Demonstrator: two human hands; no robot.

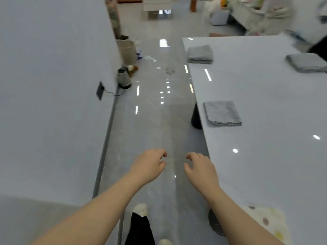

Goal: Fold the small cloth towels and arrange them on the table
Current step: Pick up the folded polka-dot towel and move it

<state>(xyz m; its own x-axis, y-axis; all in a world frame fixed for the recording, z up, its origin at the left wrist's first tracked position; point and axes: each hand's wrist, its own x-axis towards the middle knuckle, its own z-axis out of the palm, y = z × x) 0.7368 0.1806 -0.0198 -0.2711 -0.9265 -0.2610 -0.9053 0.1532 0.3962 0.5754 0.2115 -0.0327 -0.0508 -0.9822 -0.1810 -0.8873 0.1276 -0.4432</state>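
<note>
Both bare forearms reach forward, left hand and right hand empty, fingers loosely curled

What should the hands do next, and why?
Probably move the right hand across to the spotted cloth lying flat at the near corner of the table and take hold of it. Both it and the left hand hang empty over the floor, while three grey towels already lie folded on top. Whether that cloth is a towel is unclear.

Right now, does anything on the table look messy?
Mostly tidy. The far-right gray towel looks turned compared with the far-left towel, and the near towel shows uneven layers along its front edge. Nothing is spilled.
</note>
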